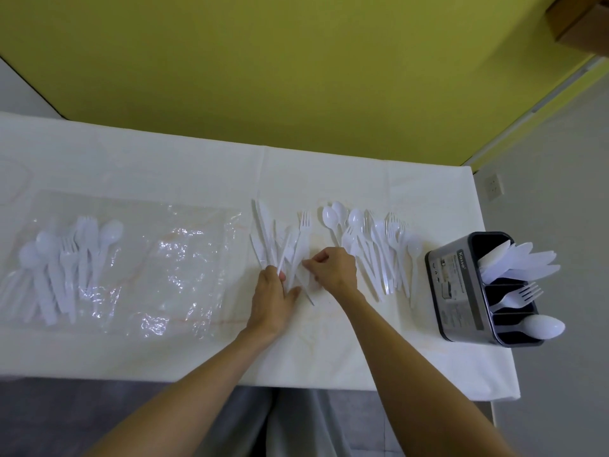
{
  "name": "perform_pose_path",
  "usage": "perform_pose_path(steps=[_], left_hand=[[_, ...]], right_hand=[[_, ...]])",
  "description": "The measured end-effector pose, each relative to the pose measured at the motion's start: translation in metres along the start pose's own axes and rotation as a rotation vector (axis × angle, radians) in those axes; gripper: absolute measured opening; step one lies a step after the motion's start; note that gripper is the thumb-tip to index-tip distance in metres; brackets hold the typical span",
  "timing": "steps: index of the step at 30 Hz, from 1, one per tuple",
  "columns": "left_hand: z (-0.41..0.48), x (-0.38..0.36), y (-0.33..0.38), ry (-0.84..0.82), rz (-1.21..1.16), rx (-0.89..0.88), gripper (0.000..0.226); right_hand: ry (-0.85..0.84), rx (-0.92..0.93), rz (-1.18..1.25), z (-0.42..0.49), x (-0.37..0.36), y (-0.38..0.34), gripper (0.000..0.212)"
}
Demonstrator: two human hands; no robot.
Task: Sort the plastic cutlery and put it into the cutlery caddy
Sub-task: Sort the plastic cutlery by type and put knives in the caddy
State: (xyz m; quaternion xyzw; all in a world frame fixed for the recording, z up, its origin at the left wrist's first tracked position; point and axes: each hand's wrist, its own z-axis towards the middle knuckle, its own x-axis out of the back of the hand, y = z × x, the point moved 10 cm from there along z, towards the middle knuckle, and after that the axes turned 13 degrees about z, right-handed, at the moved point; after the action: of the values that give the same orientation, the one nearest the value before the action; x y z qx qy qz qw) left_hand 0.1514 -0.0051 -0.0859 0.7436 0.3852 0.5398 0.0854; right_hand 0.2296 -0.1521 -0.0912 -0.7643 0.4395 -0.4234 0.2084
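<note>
White plastic cutlery lies in three groups on the white table. The middle pile (280, 239) holds knives, a fork and a spoon. My left hand (273, 298) rests on the handle ends of this pile, fingers closed around several pieces. My right hand (333, 268) pinches a handle at the same pile. A right pile (375, 245) of spoons and forks lies beside my right hand. A left pile (66, 258) lies on a clear plastic bag. The grey cutlery caddy (461, 291) stands at the right edge, with knives, a fork and a spoon in separate compartments.
The clear plastic bag (171, 265) spreads over the left half of the table. The table's right edge (494, 275) runs just past the caddy, with grey floor beyond. A yellow wall rises behind the table. A wall socket (494, 188) sits at the right.
</note>
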Motion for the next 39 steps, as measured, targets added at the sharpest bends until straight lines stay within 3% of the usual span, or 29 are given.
perform_pose_path(steps=[6,8,10,14,16,18,21,24,27,30,33,39], left_hand=[[0.0,0.007,-0.005,0.009,-0.019,0.018,0.01],[-0.003,0.012,-0.006,0.03,-0.04,0.022,0.011],[-0.005,0.018,-0.008,0.059,-0.056,0.032,0.014],[-0.003,0.024,-0.016,0.106,-0.16,0.066,0.018],[-0.002,0.025,-0.019,0.107,-0.2,0.089,0.014],[0.0,0.025,-0.021,0.082,-0.186,0.093,0.002],[0.004,0.021,-0.028,0.06,-0.122,0.099,0.026],[0.006,0.022,-0.029,0.064,-0.161,0.119,0.02],[0.004,0.026,-0.029,0.078,-0.25,0.156,0.015],[0.001,0.028,-0.034,0.103,-0.256,0.207,0.014],[-0.001,0.032,-0.044,0.137,-0.256,0.293,0.013],[0.005,0.034,-0.05,0.146,-0.186,0.302,0.024]], right_hand=[[0.103,-0.027,-0.042,0.003,0.03,0.006,0.015],[0.184,0.013,-0.043,-0.001,0.04,0.003,0.005],[0.202,0.092,-0.044,-0.008,0.039,-0.006,0.011],[-0.132,0.218,-0.193,-0.017,-0.014,-0.022,0.026],[-0.205,0.213,-0.255,-0.019,-0.027,-0.018,0.022],[-0.179,0.199,-0.212,-0.017,-0.022,-0.016,0.016],[-0.062,0.116,-0.114,-0.009,0.002,-0.008,0.017],[0.08,0.058,-0.077,-0.002,0.026,0.001,0.013],[0.19,0.125,-0.107,-0.006,0.033,-0.011,0.004],[0.07,0.198,-0.136,-0.01,-0.002,-0.027,0.009],[-0.026,0.124,-0.132,-0.006,-0.033,-0.019,0.023],[0.079,0.008,-0.026,0.002,0.009,-0.005,0.022]])
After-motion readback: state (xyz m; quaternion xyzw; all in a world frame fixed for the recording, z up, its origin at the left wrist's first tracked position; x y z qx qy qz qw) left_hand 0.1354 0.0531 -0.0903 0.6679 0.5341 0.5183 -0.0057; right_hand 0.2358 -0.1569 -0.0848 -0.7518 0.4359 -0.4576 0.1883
